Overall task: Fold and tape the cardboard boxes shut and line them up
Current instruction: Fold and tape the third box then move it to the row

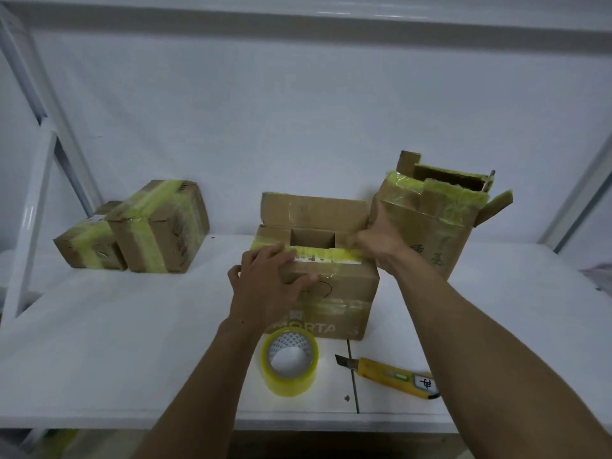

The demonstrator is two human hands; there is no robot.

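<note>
A brown cardboard box [344, 293] stands in the middle of the white shelf [132, 342], its far flap upright and its side flaps folded in over the opening. My left hand [268, 283] presses flat on the near flap at the box's front top edge. My right hand [377, 241] pushes on the right side flap at the box's right rim. Old yellowish tape runs along the front edge. A roll of yellowish clear tape [290, 366] lies just in front of the box. A yellow utility knife [394, 376], blade out, lies to its right.
A taller open box [440, 223] with ragged taped flaps stands at the back right, touching the middle box. Two taped-shut boxes [159, 230] [87, 248] sit side by side at the back left. White shelf uprights rise at both sides, and the shelf's front edge is near.
</note>
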